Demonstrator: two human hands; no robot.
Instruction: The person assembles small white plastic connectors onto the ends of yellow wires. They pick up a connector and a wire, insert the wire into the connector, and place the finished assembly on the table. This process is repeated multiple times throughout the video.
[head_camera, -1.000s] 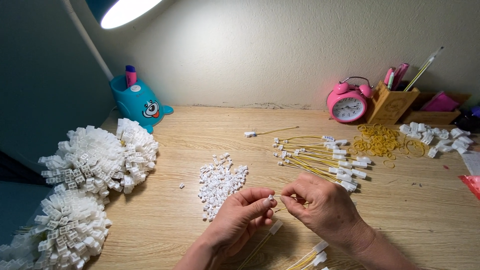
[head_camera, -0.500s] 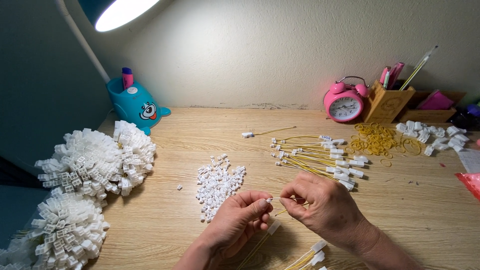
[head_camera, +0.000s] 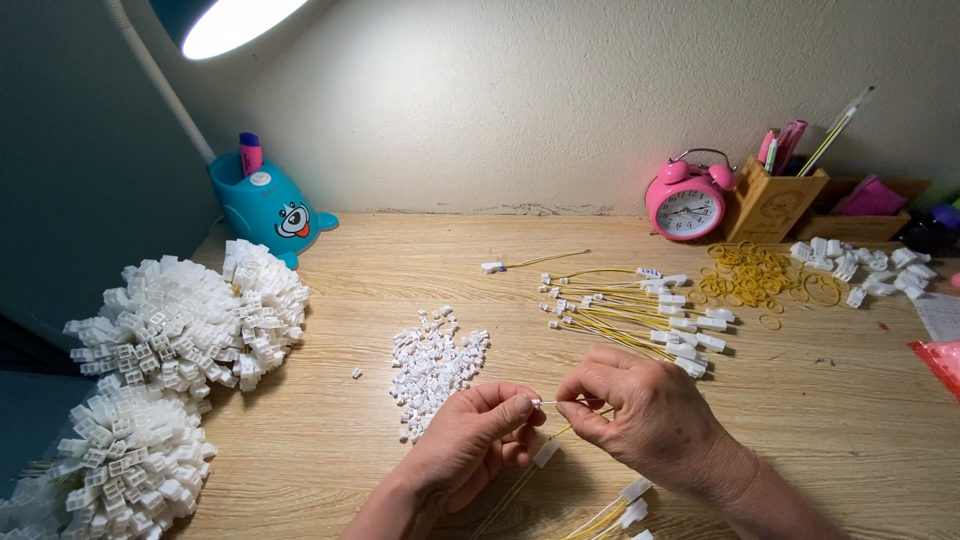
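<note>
- Where the two hands meet low on the desk (head_camera: 560, 260), the left hand (head_camera: 470, 445) and right hand (head_camera: 640, 415) pinch a yellow wire (head_camera: 520, 485) between them; its metal tip spans the gap between the fingertips.
- The left thumb and forefinger are closed on the tip end; the right thumb and forefinger are closed on it from the other side, the other fingers curled.
- The wire runs down and left from the hands, with a white plug (head_camera: 546, 452) on it just under the left fingers.
- More plug-ended wires (head_camera: 625, 505) lie at the bottom edge, below the right wrist.
- Just beyond the left hand sits a pile of small white housings (head_camera: 432, 365), one stray piece apart to its left.
- Beyond the right hand lies a sheaf of yellow wires with plugs (head_camera: 640, 310), and a single wire (head_camera: 530, 263) lies apart behind it.
- At the left, two big bundles of finished connectors (head_camera: 170, 350) spread over the desk edge.
- Farther right lie rubber bands (head_camera: 760, 275) and loose white connectors (head_camera: 860, 265).
- Against the wall stand a blue pen pot (head_camera: 265, 205), a pink clock (head_camera: 688, 205) and a wooden holder (head_camera: 775, 205); a lamp (head_camera: 235, 20) shines from above.
</note>
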